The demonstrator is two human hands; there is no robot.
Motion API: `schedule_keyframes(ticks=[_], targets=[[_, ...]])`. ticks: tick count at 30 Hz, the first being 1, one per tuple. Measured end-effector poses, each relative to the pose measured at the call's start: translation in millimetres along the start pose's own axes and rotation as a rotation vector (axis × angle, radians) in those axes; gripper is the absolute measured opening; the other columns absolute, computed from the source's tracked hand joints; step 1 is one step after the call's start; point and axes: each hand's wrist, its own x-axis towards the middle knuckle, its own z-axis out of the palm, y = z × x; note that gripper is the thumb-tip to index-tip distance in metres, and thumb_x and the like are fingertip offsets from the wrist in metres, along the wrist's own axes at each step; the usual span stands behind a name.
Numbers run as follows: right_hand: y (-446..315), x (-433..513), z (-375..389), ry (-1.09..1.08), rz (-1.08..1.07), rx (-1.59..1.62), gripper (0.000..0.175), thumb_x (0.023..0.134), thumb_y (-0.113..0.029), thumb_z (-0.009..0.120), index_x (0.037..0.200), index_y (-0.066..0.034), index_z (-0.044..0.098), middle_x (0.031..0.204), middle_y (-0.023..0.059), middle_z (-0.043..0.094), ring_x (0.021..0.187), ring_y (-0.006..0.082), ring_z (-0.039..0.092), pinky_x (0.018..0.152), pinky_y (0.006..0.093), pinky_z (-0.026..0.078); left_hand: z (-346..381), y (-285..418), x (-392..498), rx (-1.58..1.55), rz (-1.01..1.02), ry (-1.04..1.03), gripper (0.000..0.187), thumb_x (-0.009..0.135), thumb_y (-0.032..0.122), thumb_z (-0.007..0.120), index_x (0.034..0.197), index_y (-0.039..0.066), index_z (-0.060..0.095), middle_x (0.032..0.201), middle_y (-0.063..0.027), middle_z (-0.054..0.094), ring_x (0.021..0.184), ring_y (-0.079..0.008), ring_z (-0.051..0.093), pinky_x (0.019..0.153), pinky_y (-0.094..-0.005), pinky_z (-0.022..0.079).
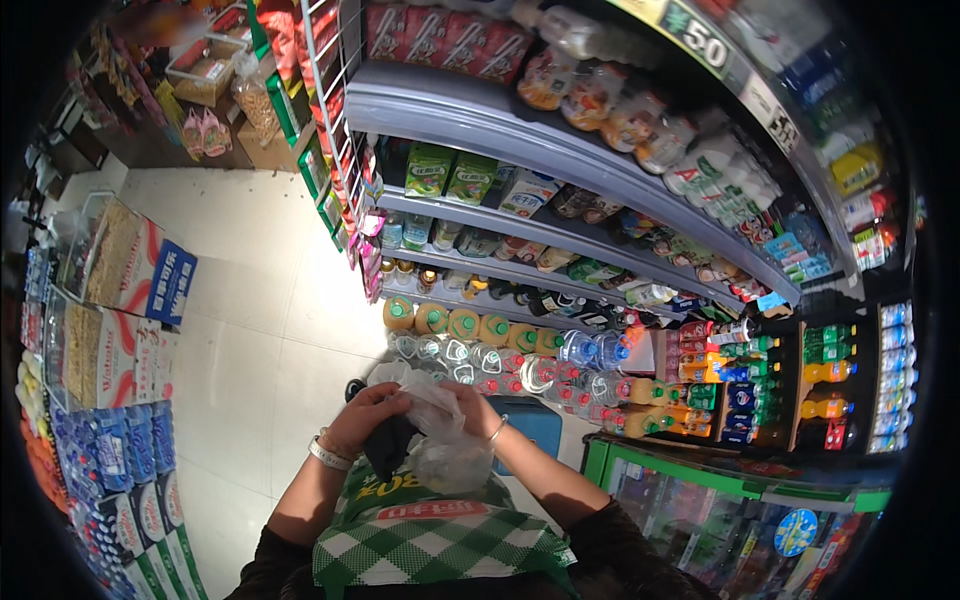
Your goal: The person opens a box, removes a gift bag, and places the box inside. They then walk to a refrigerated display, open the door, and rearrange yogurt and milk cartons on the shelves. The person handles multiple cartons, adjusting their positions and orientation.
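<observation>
Both of my hands are raised in front of my green checked apron point(442, 536). My left hand point(367, 416) pinches one side of a thin, translucent plastic bag point(431, 409) between thumb and fingers. On the bag's other side, my right hand point(472, 409) grips the plastic, with some fingers hidden behind it. The bag is crumpled and hangs down over the apron. Below my left hand hangs a dark cloth-like thing point(388, 446), partly hidden; whether that hand holds it, I cannot tell. Beyond my hands, large bottles with green caps point(463, 322) and clear jugs point(454, 350) stand on the floor.
Drink shelves point(525, 120) run along the front and right. A blue stool-like object point(531, 435) is behind my right forearm. A green-framed glass-topped cooler point(720, 480) stands at lower right. Boxes point(124, 270) and water packs point(135, 450) line the left, beside pale floor tiles point(232, 337).
</observation>
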Motion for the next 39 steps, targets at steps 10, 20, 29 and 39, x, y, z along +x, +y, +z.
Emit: schedule_keyframes(ticks=[10, 20, 29, 39], targets=[[-22.8, 12.8, -6.8, 0.564, -0.477, -0.701, 0.016, 0.087, -0.014, 0.065, 0.095, -0.001, 0.061, 0.066, -0.0004, 0.056, 0.059, 0.0066, 0.05, 0.053, 0.0253, 0.042, -9.0, 7.1, -24.6, -0.159, 0.23, 0.352, 0.01, 0.091, 0.012, 0.06, 0.094, 0.003, 0.061, 0.085, -0.0049, 0.066, 0.071, -0.015, 0.063, 0.066, -0.0291, 0.053], [-227.7, 124.8, -78.1, 0.873, -0.57, -1.393, 0.042, 0.085, -0.026, 0.063, 0.114, 0.0037, 0.055, 0.118, 0.0242, 0.057, 0.107, 0.0392, 0.054, 0.092, 0.0455, 0.045, -35.7, -20.6, -67.0, -0.238, 0.228, 0.54, 0.011, 0.091, 0.015, 0.06, 0.091, 0.004, 0.059, 0.083, -0.0062, 0.064, 0.072, -0.0164, 0.063, 0.065, -0.0299, 0.052], [-286.7, 224.4, -159.3, 0.795, -0.271, -1.715, 0.047, 0.086, -0.036, 0.059, 0.121, -0.0049, 0.059, 0.121, 0.0223, 0.059, 0.112, 0.0371, 0.056, 0.096, 0.0463, 0.044, -44.0, -44.6, -86.0, -0.383, 0.224, 0.602, 0.008, 0.09, 0.013, 0.06, 0.092, 0.006, 0.061, 0.085, -0.0037, 0.065, 0.075, -0.0149, 0.063, 0.068, -0.027, 0.051], [-293.7, 221.7, -198.7, 0.74, -0.397, -1.84, 0.049, 0.086, -0.038, 0.059, 0.123, -0.005, 0.058, 0.122, 0.0215, 0.059, 0.113, 0.037, 0.055, 0.097, 0.0458, 0.044, -61.2, -48.2, -80.4, -0.387, 0.196, 0.625, 0.013, 0.092, 0.017, 0.057, 0.09, 0.006, 0.063, 0.079, -0.0025, 0.063, 0.072, -0.0119, 0.06, 0.066, -0.0247, 0.049]])
